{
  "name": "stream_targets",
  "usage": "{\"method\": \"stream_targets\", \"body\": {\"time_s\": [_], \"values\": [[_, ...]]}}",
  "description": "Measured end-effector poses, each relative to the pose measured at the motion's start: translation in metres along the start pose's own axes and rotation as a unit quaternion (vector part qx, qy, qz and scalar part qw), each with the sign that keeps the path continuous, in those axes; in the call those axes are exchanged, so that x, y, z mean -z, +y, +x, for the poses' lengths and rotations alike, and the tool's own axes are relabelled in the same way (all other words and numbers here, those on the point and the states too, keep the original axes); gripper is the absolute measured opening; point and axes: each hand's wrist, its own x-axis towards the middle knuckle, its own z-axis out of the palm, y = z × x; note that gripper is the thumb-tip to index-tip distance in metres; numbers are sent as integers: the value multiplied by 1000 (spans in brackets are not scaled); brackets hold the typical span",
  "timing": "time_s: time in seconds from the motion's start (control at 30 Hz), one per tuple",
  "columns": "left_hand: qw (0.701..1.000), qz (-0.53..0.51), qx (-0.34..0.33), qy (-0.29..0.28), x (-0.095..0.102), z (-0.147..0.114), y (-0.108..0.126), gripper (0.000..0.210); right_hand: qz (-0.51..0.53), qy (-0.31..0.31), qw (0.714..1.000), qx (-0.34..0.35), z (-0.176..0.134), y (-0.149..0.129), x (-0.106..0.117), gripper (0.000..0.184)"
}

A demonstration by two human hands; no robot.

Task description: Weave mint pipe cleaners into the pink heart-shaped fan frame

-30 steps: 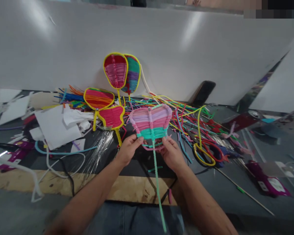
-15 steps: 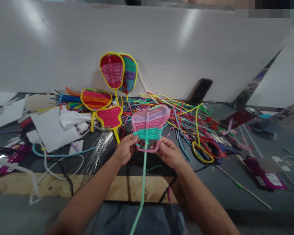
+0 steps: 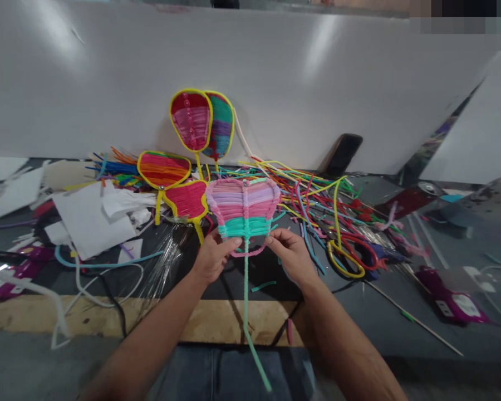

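Note:
Between my two hands is a pipe-cleaner fan [image 3: 246,203], with a pink frame and bands of pink, lilac and turquoise. Its mint-green stem [image 3: 246,289] hangs down over the table edge, bent near the lower end. My left hand [image 3: 214,255] pinches the frame's lower left side, thumb in front. At the lower right side, my right hand [image 3: 289,253] grips the frame between thumb and fingers. A gap shows between the turquoise band and the pink bottom rim. Behind it, a pink fan with a yellow rim [image 3: 186,199] lies on the table.
Two finished fans [image 3: 191,120] lean on the white board [image 3: 275,83]. Loose pipe cleaners [image 3: 275,172] lie behind my hands. At right are scissors [image 3: 345,260], a phone [image 3: 343,155], a can [image 3: 417,196] and a purple glue gun [image 3: 453,295]. Papers [image 3: 94,214] are at left.
The pipe-cleaner fan has shifted slightly left and now faces me more squarely. Its stem's lower end has swung to the right. Both hands still hold the frame.

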Motion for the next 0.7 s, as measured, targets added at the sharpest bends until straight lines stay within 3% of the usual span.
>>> {"method": "stream_targets", "body": {"time_s": [0.1, 0.2, 0.37, 0.57, 0.7], "values": [[998, 1, 46, -33, -3, -2, -5, 30, -13, -12, 1000, 6, -1, -2, -1, 22], [998, 11, 62, -30, -1, 0, -9, 26, -4, -22, 1000, 6, -1, 1, 1, 21], [996, -35, 84, 9, 3, 3, -6, 28, 156, -91, 980, -84, -1, 2, 3, 24], [999, -22, 42, 21, -2, 3, -3, 28, 243, -138, 946, -162, -2, -3, 4, 27], [999, 23, 20, 19, -2, 3, -7, 28, 265, -147, 933, -197, -1, -4, 4, 42]]}}
